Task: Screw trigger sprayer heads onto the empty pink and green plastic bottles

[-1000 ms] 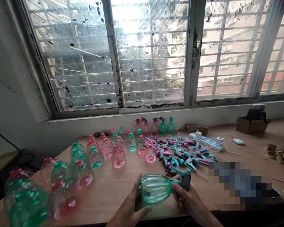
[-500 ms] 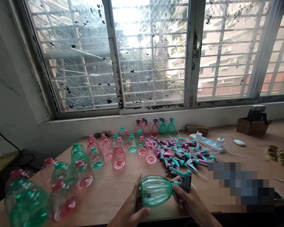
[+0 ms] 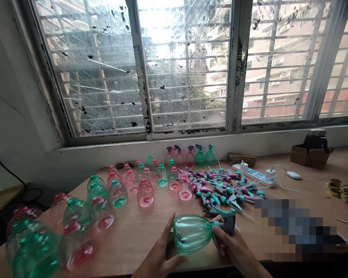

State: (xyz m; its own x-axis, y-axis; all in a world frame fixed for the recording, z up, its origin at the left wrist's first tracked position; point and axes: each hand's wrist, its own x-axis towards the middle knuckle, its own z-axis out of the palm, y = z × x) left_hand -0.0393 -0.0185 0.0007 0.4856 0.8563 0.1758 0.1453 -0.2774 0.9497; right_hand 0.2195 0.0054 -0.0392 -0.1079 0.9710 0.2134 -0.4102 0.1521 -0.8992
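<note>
A clear green spray bottle (image 3: 192, 233) lies on its side between my hands, just above the table's front edge. Its base rests in my left hand (image 3: 162, 253), whose thumb and fingers curl around that end. My right hand (image 3: 230, 241) grips the neck, where a black and teal spray head (image 3: 229, 222) sits on the bottle and points right. Beyond them is a heap of loose spray heads (image 3: 220, 185) in pink, teal and black. Open-necked green and pink bottles, such as a pink bottle (image 3: 145, 193), stand on the left.
Several bottles with spray heads (image 3: 199, 156) stand under the window. A power strip (image 3: 253, 173) with plugs and cables lies right of the heap. Farther right are a cardboard box (image 3: 310, 154) and tan ring-shaped pieces (image 3: 342, 190). A blurred patch hides part of the table.
The spray bottle has turned slightly about its long axis and shifted a touch right. Both hands keep their hold, and the other things stay in place.
</note>
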